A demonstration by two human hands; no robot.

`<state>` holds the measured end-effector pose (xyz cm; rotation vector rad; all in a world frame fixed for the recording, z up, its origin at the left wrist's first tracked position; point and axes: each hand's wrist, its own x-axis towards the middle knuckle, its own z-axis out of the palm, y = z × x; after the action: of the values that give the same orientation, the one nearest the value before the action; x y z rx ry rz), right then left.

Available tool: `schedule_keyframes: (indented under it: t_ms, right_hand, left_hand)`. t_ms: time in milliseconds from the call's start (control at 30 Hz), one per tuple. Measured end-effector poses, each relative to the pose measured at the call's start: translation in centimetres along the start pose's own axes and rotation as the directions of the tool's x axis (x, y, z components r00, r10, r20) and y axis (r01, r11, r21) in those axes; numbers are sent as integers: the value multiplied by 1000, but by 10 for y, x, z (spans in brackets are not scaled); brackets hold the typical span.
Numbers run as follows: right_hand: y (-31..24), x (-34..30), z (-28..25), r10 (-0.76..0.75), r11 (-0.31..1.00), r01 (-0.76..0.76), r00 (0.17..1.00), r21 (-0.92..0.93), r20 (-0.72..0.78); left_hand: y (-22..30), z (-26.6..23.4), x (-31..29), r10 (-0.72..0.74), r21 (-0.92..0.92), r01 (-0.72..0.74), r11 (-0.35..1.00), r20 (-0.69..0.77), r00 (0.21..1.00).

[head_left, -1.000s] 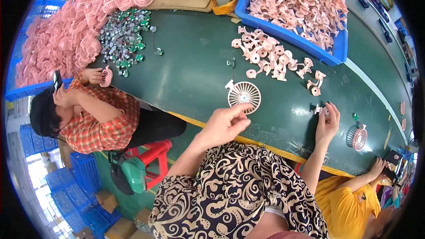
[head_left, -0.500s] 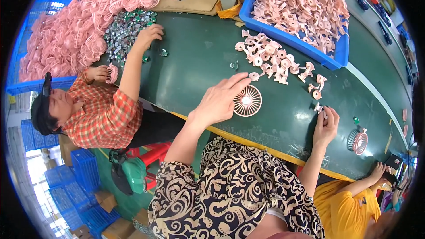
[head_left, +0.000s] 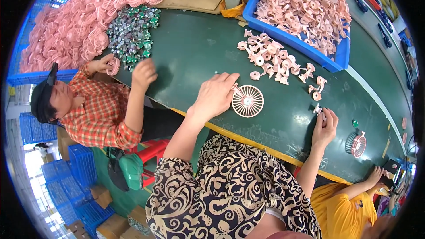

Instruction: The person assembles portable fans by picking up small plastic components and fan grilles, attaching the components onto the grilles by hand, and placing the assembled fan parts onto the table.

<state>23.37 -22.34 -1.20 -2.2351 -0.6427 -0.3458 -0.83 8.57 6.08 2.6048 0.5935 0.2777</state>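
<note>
A pale pink round fan grille (head_left: 254, 102) lies on the green table, close to the fingers of my left hand (head_left: 214, 96). The fingers are bent together beside the grille's short stem; what they hold is mostly hidden, with only a tiny bit showing at the tips. My right hand (head_left: 325, 129) is closed around a small pale pink bracket (head_left: 317, 109) that sticks out past the fingertips. Loose pink brackets (head_left: 271, 56) of the same kind lie in a heap beyond the grille.
A blue tray (head_left: 297, 40) full of brackets stands at the back right. Pink grilles (head_left: 66, 40) and green-and-silver parts (head_left: 133, 31) are piled at left, by a co-worker in a checked shirt (head_left: 99, 119). Another grille (head_left: 357, 144) lies at right, near a person in yellow (head_left: 345, 203).
My left hand has drawn slightly left, and the small green part beyond it is gone from the table. My right hand stays put. The co-worker's hand at left has moved back from the parts pile.
</note>
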Motion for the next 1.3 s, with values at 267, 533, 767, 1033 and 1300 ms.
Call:
schedule_keyframes:
  t_ms: [267,533,767,1033,1300]
  right_hand:
    - [-1,-1,-1,39,999,-39,999,1,22]
    - [-1,-1,1,33,999,-33,999,-6,22]
    - [-5,0,-2,37,999,-36,999,-27,34]
    - [-7,-2,-4,-3,999,3,1000,-36,0]
    - [-16,-3,-21,124,990,-111,981,-89,149]
  left_hand:
    - [4,7,-6,-114,32,118,993,-107,988]
    - [3,5,-16,-167,-41,163,986,-105,980]
    - [2,9,-27,-200,-110,183,977,-174,964]
    - [-5,19,-37,-372,-406,335,851,-13,928]
    - [-1,28,-37,-433,-530,394,751,56,900]
